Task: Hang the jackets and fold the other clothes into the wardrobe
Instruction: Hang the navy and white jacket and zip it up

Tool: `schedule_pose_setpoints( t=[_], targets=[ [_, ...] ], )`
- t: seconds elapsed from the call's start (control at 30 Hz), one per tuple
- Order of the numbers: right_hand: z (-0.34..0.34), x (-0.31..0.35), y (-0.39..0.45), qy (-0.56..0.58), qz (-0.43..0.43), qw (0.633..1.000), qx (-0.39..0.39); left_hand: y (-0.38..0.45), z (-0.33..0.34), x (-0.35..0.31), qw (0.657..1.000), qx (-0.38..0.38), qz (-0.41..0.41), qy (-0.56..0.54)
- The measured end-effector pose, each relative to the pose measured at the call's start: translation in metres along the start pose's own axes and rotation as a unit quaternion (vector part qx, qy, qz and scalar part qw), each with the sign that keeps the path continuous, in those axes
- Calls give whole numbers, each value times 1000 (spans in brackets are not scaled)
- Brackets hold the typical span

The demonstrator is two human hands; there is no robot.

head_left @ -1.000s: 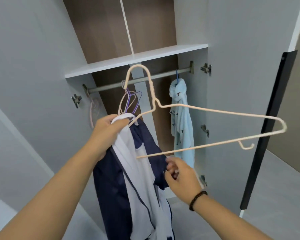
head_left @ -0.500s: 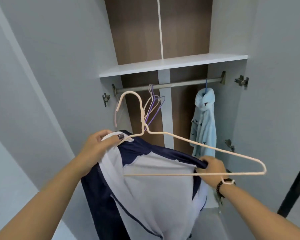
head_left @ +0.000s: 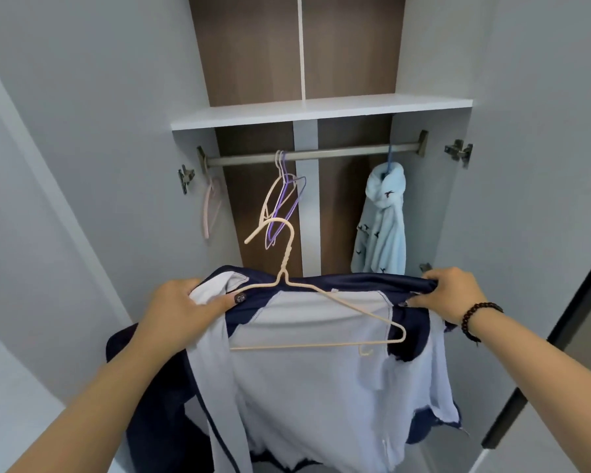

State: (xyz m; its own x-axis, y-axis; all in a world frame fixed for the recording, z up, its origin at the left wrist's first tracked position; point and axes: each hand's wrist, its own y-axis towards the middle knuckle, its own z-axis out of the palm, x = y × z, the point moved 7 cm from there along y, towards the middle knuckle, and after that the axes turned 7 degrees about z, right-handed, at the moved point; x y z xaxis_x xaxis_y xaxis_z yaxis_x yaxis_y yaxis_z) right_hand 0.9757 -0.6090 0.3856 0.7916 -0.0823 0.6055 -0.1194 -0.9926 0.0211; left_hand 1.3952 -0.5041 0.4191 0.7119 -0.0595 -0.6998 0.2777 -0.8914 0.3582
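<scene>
No readable text, label, brand or number appears anywhere on the clothes, hangers or wardrobe surfaces.

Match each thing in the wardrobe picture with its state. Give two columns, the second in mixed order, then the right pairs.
Things
1. cream hanger
2. light blue garment
3. navy and white jacket
4. purple hanger

States
A. hangs bare on the rail
B. held spread open, one hand at each shoulder
C. lies partly inside the jacket, hook up, off the rail
D. hangs on the rail at its right end

Pairs: 1-C, 2-D, 3-B, 4-A. The left hand and right hand grip the jacket.
</scene>
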Motion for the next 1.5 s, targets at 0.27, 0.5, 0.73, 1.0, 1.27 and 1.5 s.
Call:
schedule_pose_setpoints(
  t=[0.27, 0.5, 0.73, 1.0, 1.27, 1.5],
  targets=[
    [2, 25, -9, 25, -10, 1000, -15, -16, 37, -19, 995, -56, 42, 66],
    [13, 77, -24, 137, -26, 989, -51, -19, 55, -32, 994, -78, 63, 54],
    [34, 108, -29, 300, -44, 949, 85, 0, 70, -17, 995, -85, 27, -50],
    [-10, 65, 25, 288, -68, 955, -9, 36, 73, 6, 978, -157, -2, -139],
    [-3, 48, 94, 350, 121, 923, 106, 82, 121, -33, 987, -126, 52, -79],
    [-2, 58, 147, 476, 167, 850, 149, 108, 181, -37, 983, -120, -31, -137]
  ],
)
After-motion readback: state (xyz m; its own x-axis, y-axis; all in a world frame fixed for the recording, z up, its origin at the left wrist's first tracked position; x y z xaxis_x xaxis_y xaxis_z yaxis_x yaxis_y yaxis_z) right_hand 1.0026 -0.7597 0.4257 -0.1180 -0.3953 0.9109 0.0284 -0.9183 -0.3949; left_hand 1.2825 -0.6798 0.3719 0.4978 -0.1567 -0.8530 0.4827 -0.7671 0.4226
